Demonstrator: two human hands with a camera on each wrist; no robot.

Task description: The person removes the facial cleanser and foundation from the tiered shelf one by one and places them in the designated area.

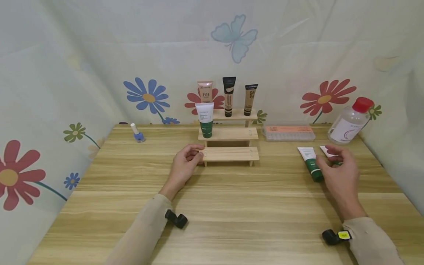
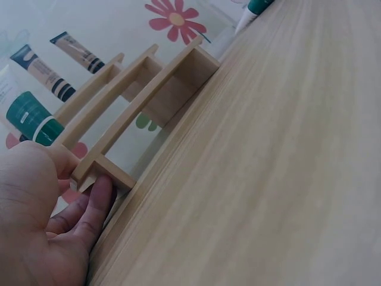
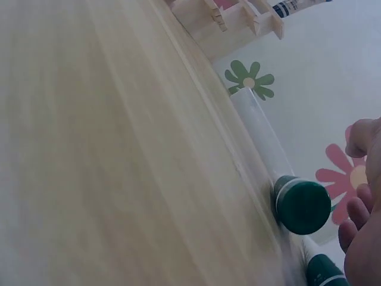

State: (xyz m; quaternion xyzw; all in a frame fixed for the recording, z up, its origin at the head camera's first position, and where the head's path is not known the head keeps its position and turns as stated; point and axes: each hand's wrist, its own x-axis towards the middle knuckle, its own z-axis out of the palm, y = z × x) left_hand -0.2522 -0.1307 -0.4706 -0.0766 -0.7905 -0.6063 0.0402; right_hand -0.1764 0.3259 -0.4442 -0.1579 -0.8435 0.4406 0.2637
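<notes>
A small wooden stepped shelf (image 1: 228,154) (image 2: 143,89) stands at the middle back of the table. My left hand (image 1: 195,156) (image 2: 77,179) grips the left end of its lowest step, thumb above and fingers at the side. A white tube with a green cap (image 1: 206,121) (image 2: 30,116) stands on the middle step, and three more tubes (image 1: 228,96) stand on the top step. My right hand (image 1: 331,158) (image 3: 357,208) hovers with relaxed fingers over two white-and-green tubes lying on the table, one nearer the middle (image 1: 310,162) (image 3: 262,137), the other (image 1: 326,151) (image 3: 324,271) partly hidden under the hand.
A blue nail polish bottle (image 1: 138,134) stands at the back left. A clear box with an orange label (image 1: 289,133) and a clear bottle with a red cap (image 1: 351,121) sit at the back right. The wooden table (image 1: 232,206) is backed by a flowered cloth.
</notes>
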